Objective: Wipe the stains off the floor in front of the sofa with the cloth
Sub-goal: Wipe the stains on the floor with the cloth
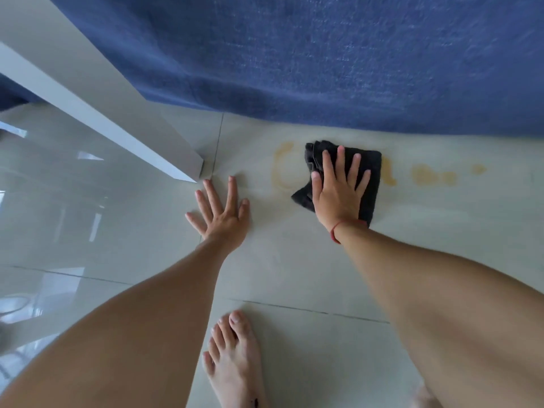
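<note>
A folded black cloth [371, 172] lies flat on the pale tiled floor just in front of the blue sofa [323, 60]. My right hand [338, 189] presses down on it with fingers spread, a red band at the wrist. A yellowish stain [281, 169] curves out from the cloth's left side, and several yellow spots [435, 176] trail off to its right. My left hand [222, 213] rests flat on the bare floor to the left of the cloth, fingers apart, holding nothing.
A white table leg [164, 142] slants down to the floor just beyond my left hand. My bare foot [235, 357] stands on the tiles near the bottom middle. Glossy tiles [73, 216] stretch to the left.
</note>
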`<control>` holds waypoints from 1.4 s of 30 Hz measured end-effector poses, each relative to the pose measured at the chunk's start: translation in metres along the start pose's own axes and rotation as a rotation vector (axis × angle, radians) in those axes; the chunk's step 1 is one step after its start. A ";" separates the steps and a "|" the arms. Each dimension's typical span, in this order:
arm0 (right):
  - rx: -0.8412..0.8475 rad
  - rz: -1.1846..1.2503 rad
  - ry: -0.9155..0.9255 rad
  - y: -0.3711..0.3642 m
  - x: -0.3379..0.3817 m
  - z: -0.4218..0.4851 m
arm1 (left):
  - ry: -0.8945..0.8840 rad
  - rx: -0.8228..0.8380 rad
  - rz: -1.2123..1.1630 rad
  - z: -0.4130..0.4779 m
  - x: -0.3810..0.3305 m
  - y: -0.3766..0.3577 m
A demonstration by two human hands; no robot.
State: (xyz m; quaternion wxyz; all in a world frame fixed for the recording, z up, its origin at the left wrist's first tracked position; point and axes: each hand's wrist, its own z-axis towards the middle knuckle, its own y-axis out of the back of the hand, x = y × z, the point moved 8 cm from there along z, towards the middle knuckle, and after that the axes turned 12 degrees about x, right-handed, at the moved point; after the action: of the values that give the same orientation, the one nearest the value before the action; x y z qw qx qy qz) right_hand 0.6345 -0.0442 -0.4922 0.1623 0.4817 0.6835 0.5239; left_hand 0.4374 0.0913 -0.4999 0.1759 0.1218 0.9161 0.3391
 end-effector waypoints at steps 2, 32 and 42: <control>0.018 -0.008 0.041 0.001 0.027 0.017 | 0.001 0.007 0.001 0.001 0.001 0.001; 0.038 -0.073 0.136 -0.013 0.073 0.012 | 0.005 0.082 -0.010 0.002 0.002 0.003; 0.087 -0.206 0.556 -0.033 0.076 -0.041 | 0.037 0.065 -0.045 0.004 0.006 0.004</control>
State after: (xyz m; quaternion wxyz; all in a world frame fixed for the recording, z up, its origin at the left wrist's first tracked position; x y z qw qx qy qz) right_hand 0.5519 -0.0042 -0.4833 0.0002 0.2543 0.7689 0.5866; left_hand 0.4337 0.0990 -0.5016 0.1623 0.1003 0.9323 0.3071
